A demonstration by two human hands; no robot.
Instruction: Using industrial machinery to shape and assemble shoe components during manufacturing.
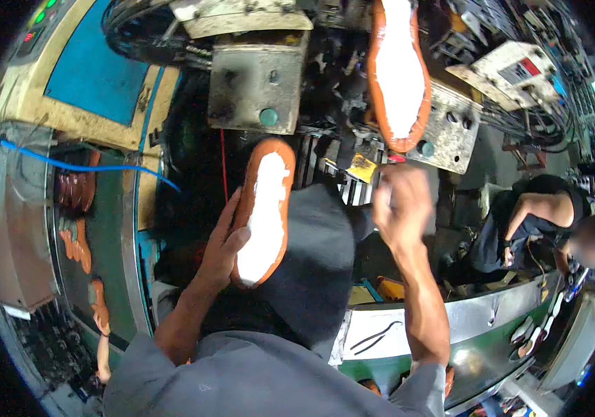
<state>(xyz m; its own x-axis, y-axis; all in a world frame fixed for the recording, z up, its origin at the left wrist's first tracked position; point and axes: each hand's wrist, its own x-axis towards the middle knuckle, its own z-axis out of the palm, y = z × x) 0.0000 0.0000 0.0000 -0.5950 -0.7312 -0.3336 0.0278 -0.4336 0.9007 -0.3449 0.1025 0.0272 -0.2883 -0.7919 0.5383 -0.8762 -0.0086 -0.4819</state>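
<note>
An orange shoe sole with a white inner face (264,212) sits in the left hand (222,247), held up in front of the person's dark-clad torso, its toe end pointing up toward the machine. The fingers wrap its left edge and lower end, the thumb lying along the white face, so the hand is closed on it.

A second orange sole with a white face (399,73) stands higher up and to the right, mounted toe-down on the machine's dark mechanism. The right hand (400,205) is raised just below its lower tip, fingers curled close together; it is blurred, and whether it pinches anything or touches that sole cannot be told.

Between the two soles hangs a worn grey metal block with a green button (255,87), and to the right of the mounted sole a second grey plate (450,128) carries another green knob. A small yellow tag (363,167) sits just left of the right hand.

At far left lies a blue panel (99,73), a blue cable (75,165) and a tray with orange pieces (75,240). At right another person (555,222) bends over a curved green-edged desk (478,326).
</note>
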